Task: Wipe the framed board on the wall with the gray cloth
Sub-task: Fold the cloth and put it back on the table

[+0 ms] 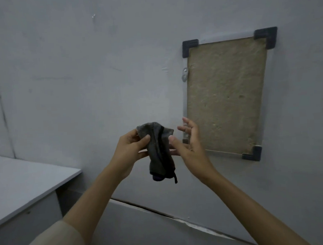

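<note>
A framed board (224, 94) hangs on the grey wall at the right: a rough tan panel in a thin pale frame with dark corner caps. In front of its lower left corner I hold a bunched gray cloth (159, 150), which hangs down with a dark strap at its bottom. My left hand (130, 148) pinches the cloth's upper left edge between thumb and fingers. My right hand (188, 141) is just right of the cloth with its fingers spread, the thumb touching the cloth's right side. The cloth is apart from the board.
A pale grey desk (27, 185) juts out at the lower left, its corner near my left forearm. Two small metal brackets (184, 74) sit on the board's left frame edge. A crack (161, 214) runs along the wall base below my arms.
</note>
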